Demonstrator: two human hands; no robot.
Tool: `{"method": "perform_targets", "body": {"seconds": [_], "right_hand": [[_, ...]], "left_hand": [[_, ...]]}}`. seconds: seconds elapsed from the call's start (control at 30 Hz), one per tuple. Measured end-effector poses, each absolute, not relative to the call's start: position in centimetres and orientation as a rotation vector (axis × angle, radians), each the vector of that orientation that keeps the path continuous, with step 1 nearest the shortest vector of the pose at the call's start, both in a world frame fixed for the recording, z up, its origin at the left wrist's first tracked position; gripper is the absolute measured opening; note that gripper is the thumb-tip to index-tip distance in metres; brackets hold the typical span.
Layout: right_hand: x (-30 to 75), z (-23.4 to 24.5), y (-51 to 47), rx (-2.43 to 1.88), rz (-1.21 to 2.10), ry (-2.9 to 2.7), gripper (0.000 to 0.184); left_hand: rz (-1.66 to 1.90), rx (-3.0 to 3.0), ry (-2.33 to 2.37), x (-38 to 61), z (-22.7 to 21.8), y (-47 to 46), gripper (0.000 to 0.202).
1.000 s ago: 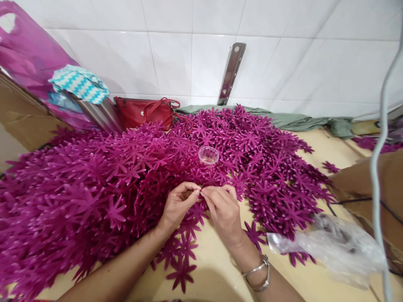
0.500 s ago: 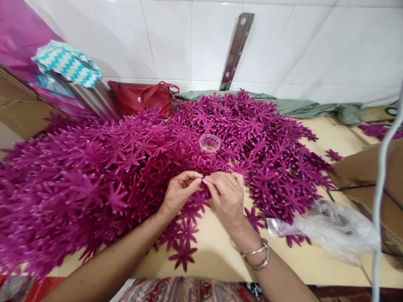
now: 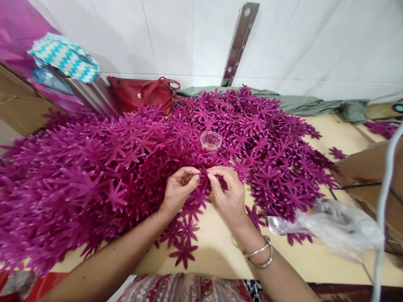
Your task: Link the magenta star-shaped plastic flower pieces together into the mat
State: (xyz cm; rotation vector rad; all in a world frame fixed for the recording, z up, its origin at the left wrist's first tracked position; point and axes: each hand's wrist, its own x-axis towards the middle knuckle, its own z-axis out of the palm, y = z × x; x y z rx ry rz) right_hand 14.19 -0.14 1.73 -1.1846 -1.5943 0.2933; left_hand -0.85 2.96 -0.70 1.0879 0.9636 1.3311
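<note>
My left hand (image 3: 180, 188) is closed in a pinch, thumb against forefinger, over the middle of the table. Facing it, a small gap away, my right hand (image 3: 227, 191) pinches too, with a silver bracelet (image 3: 262, 253) on its wrist. Whatever lies between either set of fingertips is too small to make out. Beneath and around both hands spreads a big heap of magenta fabric flower pieces (image 3: 85, 180) with finger-like petals. Just beyond my fingertips, a small clear plastic cup (image 3: 210, 141) rests on the heap, some tiny bits inside.
A red purse (image 3: 135, 94) and a metal cylinder topped by a blue-and-white cloth (image 3: 67, 56) stand at the back left. To the right lie a crumpled clear plastic bag (image 3: 336, 228) and a cardboard box (image 3: 368, 167). A pale cable (image 3: 384, 188) hangs in front.
My fingertips have moved slightly apart; half a second ago they met. The view has shifted a little. The heap and the cup stay put.
</note>
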Motion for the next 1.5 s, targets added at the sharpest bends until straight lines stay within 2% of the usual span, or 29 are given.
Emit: {"method": "perform_targets", "body": {"seconds": [0.13, 0.3, 0.4, 0.5, 0.8, 1.07, 1.2, 1.5], "right_hand": [[14.2, 1.6, 0.1, -1.185, 0.568, -1.448, 0.009], [14.6, 1.6, 0.5, -1.198, 0.638, -1.370, 0.005], [14.6, 1.6, 0.7, -1.135, 0.642, -1.479, 0.014], [14.7, 1.5, 0.7, -1.127, 0.692, -1.464, 0.003], [15.9, 0.2, 1.8, -1.070, 1.038, -0.888, 0.014], [15.7, 0.7, 1.8, -1.057, 1.068, -0.845, 0.031], [16.4, 0.8, 2.1, -1.087, 1.051, -0.808, 0.034], [17.7, 0.8, 2.3, -1.060, 0.956, -0.727, 0.014]], "left_hand": [[1.353, 1.150, 0.943, -0.7, -0.4, 2.7, 0.016], [1.365, 1.156, 0.946, -0.6, -0.4, 2.6, 0.013], [1.356, 1.159, 0.910, -0.5, -0.5, 2.4, 0.013], [1.357, 1.180, 0.908, -0.4, -0.5, 2.3, 0.010], [1.459, 1.182, 1.024, -0.8, -0.8, 3.2, 0.011], [1.469, 1.360, 1.000, -1.0, -0.7, 2.9, 0.011], [1.497, 1.534, 1.133, -1.2, -0.8, 2.7, 0.020], [1.493, 1.528, 1.198, -1.2, -0.9, 2.8, 0.023]]}}
